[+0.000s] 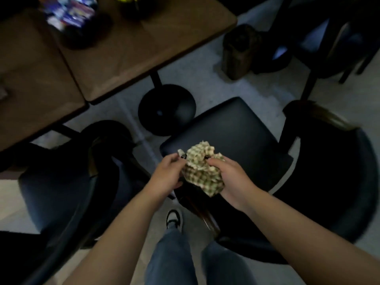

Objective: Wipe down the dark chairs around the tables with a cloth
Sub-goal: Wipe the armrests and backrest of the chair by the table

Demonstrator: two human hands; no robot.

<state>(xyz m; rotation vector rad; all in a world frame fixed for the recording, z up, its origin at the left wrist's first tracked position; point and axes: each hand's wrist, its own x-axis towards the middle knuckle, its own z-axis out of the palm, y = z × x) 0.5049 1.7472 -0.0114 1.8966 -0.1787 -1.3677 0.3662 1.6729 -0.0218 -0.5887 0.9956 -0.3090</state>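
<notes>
Checked cloth (202,171) sat bunched above the dark chair seat (232,132), both hands' fingers (213,161) pinching it; folding it into a flat pad would likely wipe better.

Dim, motion-blurred, bowed at edges.

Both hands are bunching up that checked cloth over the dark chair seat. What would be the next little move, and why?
Probably lower the cloth onto the dark chair seat and start wiping. The left hand and right hand both grip the cloth, bunched in the air just above the seat's near edge, and it does not yet seem pressed onto the seat.
</notes>
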